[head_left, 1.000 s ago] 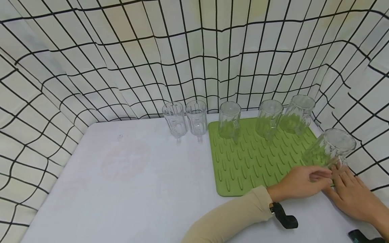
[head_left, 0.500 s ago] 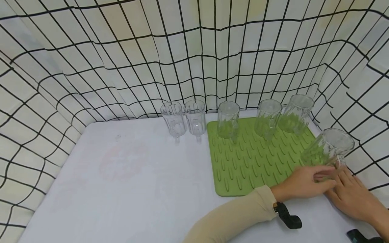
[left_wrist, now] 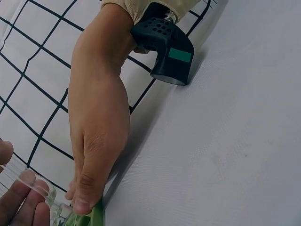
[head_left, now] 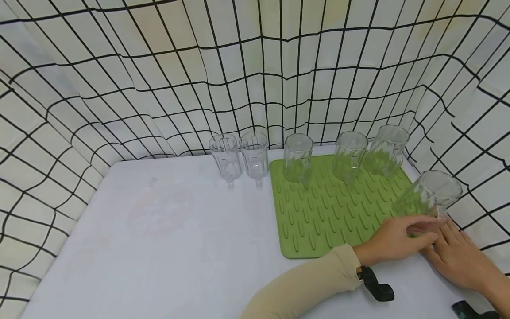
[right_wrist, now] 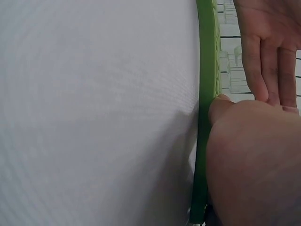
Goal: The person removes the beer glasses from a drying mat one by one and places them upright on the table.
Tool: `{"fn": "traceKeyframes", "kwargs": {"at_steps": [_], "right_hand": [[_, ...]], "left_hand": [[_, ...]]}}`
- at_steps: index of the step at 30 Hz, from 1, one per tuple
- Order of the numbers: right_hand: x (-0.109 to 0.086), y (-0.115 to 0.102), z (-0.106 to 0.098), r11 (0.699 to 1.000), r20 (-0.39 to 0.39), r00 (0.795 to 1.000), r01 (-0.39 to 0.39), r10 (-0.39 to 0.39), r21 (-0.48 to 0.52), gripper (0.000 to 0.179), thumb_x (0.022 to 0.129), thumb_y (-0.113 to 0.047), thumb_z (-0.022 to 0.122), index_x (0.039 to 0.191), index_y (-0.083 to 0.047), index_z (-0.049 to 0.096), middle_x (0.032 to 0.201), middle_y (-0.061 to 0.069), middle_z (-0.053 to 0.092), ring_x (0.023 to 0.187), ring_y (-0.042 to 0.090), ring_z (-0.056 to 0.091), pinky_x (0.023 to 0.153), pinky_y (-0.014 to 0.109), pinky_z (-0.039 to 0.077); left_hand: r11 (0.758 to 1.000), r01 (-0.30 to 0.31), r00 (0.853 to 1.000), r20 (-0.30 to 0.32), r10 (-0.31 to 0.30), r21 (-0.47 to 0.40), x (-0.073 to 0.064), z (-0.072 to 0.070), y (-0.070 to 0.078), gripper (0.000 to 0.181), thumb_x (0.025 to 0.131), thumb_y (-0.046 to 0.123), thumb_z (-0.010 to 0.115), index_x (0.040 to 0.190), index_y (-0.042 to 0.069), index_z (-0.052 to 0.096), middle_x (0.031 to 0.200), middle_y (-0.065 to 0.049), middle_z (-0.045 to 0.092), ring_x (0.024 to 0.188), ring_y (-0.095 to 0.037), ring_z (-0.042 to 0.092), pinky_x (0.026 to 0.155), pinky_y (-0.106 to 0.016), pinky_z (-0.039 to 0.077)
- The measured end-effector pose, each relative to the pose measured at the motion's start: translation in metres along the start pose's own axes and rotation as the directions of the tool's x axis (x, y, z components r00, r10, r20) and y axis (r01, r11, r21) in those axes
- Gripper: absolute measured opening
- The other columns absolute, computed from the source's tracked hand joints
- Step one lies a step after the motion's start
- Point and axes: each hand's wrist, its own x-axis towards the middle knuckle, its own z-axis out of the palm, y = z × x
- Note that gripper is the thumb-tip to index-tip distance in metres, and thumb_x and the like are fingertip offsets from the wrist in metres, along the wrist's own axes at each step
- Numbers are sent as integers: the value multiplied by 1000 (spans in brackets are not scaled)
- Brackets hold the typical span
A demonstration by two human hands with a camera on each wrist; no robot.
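Observation:
A clear glass mug [head_left: 428,192] stands upside down on the right edge of the green drying mat [head_left: 296,237]. At its handle, my left hand [head_left: 402,237] has thumb and fingers on either side of the glass. In the left wrist view, the left fingers [left_wrist: 28,200] show behind a clear strip of the handle. My right hand [head_left: 462,257] rests low at the mat's near right corner, fingers fairly straight and pointing under the handle. Its thumb [right_wrist: 220,106] touches the mat's edge in the right wrist view. The right fingertips are partly hidden.
Three more glass mugs stand upside down along the mat's back: one at left [head_left: 297,157], one in the middle [head_left: 349,155] and one at right [head_left: 386,150]. Two upright glass mugs [head_left: 225,157] stand left of the mat. A grid-patterned curtain [head_left: 239,66] closes the back and sides.
My left hand has shifted slightly right, its fingertips moving onto the mug's handle. The right hand keeps its place, and the mugs have not moved on the mat.

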Motion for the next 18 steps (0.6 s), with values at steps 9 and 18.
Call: {"fn": "traceKeyframes", "kwargs": {"at_steps": [9,18], "right_hand": [[0,-4,-6,998,68,997,-48,45,50,84,112,-48,33,152,24,14,153,55,5,150,62,-17,117,83,-3],[2,-6,-7,997,49,997,-59,56,51,86,112,-49,33,154,23,9,152,56,3,149,65,-13,117,83,-2]], "left_hand": [[994,-61,996,-58,67,93,0,2,-1,29,105,30,62,133,25,68,124,13,75,102,18,62,83,4,44],[989,-130,982,-130,139,77,-4,-1,-4,24,104,21,62,126,16,71,120,5,78,101,14,69,76,4,47]]}}
